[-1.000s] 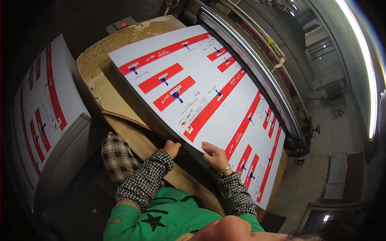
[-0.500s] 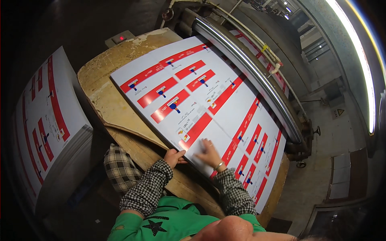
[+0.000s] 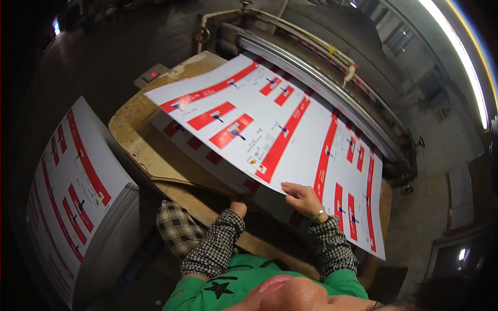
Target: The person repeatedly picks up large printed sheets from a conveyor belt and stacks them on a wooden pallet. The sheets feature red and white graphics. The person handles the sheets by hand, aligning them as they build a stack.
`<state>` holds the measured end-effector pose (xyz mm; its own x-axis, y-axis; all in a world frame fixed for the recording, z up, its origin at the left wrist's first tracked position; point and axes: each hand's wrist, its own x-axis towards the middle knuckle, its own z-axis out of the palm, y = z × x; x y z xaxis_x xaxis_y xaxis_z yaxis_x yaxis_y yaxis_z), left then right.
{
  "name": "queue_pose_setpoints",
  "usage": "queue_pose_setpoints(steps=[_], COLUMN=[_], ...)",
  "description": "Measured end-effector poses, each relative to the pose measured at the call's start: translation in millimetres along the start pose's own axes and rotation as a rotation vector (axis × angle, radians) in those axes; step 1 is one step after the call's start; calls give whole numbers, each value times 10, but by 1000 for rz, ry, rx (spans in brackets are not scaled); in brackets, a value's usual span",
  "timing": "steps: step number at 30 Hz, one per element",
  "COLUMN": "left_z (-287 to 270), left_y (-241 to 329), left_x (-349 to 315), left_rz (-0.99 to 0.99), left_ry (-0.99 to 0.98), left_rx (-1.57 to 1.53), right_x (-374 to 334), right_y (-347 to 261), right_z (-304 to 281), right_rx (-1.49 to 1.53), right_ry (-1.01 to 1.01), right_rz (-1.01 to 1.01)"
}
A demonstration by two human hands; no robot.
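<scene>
A large white printed sheet point(image 3: 290, 171) with red bands and small blue pictures slopes up from the table, its far edge at the metal roller point(image 3: 321, 88). My right hand point(image 3: 303, 201), closed at the sheet's near edge, grips that edge between thumb and fingers. Beneath the raised sheet lies another printed sheet point(image 3: 194, 150) in shadow. My left hand point(image 3: 239, 209) is low, left of the right hand, close to the lower sheet's near edge. Its fingers are hidden, so its grip does not show.
A tall stack of printed sheets point(image 3: 72, 192) stands at the left. The worn wooden table point(image 3: 132, 122) carries a small box with a red light point(image 3: 151, 76) at its far left corner. Checked cloth point(image 3: 177, 228) hangs by its near edge. Pipes point(image 3: 332, 49) run above the roller machine.
The upper sheet's near side has risen off what lies below, uncovering a second sheet. My right hand moved from flat on the sheet to its edge; my left hand dropped below that edge.
</scene>
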<state>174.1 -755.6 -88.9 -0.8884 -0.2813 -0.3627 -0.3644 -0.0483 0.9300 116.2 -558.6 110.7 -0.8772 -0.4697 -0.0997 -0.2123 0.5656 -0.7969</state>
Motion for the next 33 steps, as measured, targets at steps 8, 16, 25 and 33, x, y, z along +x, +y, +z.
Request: queue_pose_setpoints(steps=[8,16,25,33], left_z=[-32,-64,-238,-106], left_y=[416,596,640,295], left_x=[-108,-159,-157,-111], left_rz=[-364,-404,-310,-445], left_ry=[-96,-273,-532,-174], left_rx=[-341,-574,-567,-209], right_x=[-47,586,37,121], right_y=[491,890,315,113], right_z=[527,369,636,51], right_rx=[-93,-213,-511,27], right_ry=[-122,198,-181,26], right_rz=[59,242,76,82])
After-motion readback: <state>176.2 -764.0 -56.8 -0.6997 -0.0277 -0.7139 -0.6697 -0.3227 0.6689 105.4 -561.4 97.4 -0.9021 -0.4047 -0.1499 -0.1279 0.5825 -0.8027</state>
